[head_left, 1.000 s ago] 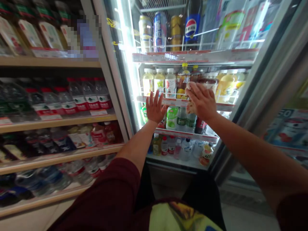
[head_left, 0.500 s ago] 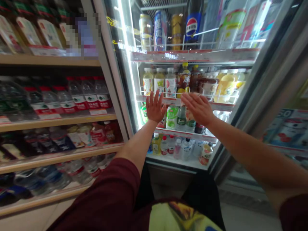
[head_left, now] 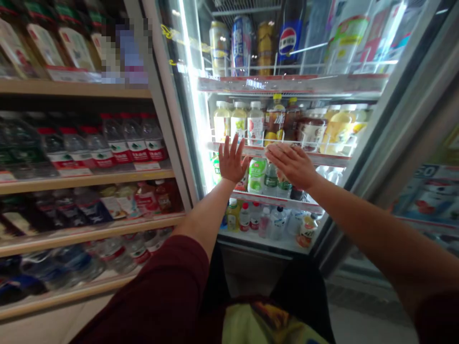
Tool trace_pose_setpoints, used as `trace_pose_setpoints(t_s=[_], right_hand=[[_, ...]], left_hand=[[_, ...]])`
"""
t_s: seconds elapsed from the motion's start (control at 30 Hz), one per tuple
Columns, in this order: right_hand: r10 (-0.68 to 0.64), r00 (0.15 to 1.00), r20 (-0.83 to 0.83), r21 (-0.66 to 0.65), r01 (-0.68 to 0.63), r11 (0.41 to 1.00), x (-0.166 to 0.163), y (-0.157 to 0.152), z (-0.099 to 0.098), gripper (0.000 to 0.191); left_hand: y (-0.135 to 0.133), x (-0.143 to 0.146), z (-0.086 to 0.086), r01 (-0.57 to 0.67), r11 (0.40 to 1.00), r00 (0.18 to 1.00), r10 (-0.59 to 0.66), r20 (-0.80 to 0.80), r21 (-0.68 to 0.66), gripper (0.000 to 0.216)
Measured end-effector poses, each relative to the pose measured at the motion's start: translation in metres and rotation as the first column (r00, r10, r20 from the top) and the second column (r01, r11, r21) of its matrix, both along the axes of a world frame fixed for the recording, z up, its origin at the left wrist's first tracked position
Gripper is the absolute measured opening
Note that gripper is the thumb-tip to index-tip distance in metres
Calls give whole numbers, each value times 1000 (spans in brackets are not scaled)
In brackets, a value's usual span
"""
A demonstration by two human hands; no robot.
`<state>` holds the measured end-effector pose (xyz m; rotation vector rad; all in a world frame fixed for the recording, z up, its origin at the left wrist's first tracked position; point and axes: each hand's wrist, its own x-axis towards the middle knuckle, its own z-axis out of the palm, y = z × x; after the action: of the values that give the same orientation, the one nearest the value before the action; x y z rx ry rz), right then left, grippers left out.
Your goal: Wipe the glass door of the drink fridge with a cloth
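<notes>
We face a tall drinks fridge, and its glass door (head_left: 255, 153) stands between us and the bottles. Our left hand (head_left: 231, 162) is wide open, fingers spread and palm to the glass, with nothing in it. Our right hand (head_left: 291, 165) is nearly flat, its fingers close together, and it holds a pale cloth (head_left: 280, 174) against the door. Most of the cloth hides under the hand, so we cannot be sure how it is folded. Between our hands, behind the glass, we see a bottle with a green label (head_left: 256, 176).

The step in hand looks like wiping. To us, the next move calls for a gentle, even push, with the cloth tucked under the fingers. The left hand seems good for leaning on, but bare fingers could leave smudges.
</notes>
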<state>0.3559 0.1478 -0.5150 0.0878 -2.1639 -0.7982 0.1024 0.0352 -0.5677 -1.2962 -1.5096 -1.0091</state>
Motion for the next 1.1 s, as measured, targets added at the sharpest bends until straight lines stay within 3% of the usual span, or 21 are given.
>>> trace_pose_setpoints(t_s=[0.1,0.2,0.3,0.5,0.63,0.73,0.93,1.1], right_hand=[[-9,1000,-10,-21,9,1000,-1,-1,11,71],[-54,986,-156,-147,31,989,-4,-2,22,73],[-60,965,-257,-193,9,981,-10,-4,12,72],[-1,999,-44,-144,-5,990,-30,-20,-20,69],[26,1000,-4,-211,-26,977,-52,-33,-12,62],[89,996,26,-251,-80,965,-59,-33,-5,64],[-2,999,-46,-167,-6,986,-14,5,-12,68],[-77,987,-142,-66,68,996,25,33,-26,71]], left_hand=[[-1,1,0,3,1000,1000,-3,6,-1,72],[-2,2,1,1,1000,1000,-1,13,-11,73],[-2,2,1,9,1000,1000,-9,23,-16,74],[-2,7,0,27,999,999,-28,33,37,74],[-4,38,-3,161,979,986,-152,-73,129,66],[-1,62,-5,290,955,939,-272,-212,58,64],[8,64,-9,173,973,941,-209,-266,-152,58],[-4,51,-23,85,971,939,-153,-308,-223,54]])
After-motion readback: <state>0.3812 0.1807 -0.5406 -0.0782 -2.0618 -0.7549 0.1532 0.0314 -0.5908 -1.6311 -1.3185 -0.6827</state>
